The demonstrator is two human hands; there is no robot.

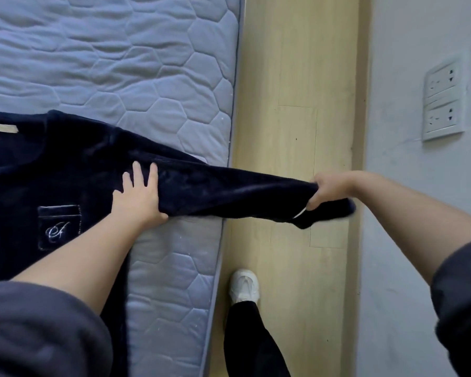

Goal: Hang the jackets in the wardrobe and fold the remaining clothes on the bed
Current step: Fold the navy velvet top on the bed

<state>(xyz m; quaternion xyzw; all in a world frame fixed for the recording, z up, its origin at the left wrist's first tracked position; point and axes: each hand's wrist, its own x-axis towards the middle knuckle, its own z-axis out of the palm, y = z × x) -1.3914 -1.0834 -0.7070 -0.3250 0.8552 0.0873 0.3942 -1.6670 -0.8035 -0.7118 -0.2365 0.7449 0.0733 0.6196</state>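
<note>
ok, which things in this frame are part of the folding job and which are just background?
In the job: navy top lying on the mattress; its sleeve, stretched out past the bed edge; left hand pressing flat at the sleeve's base; right hand gripping the cuff end.

Just there: wall sockets; wood floor; white shoe.

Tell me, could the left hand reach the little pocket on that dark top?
Probably yes. The left hand lies flat on the top close beside the pocket, and nothing covers it; the right hand holds the sleeve.
</note>
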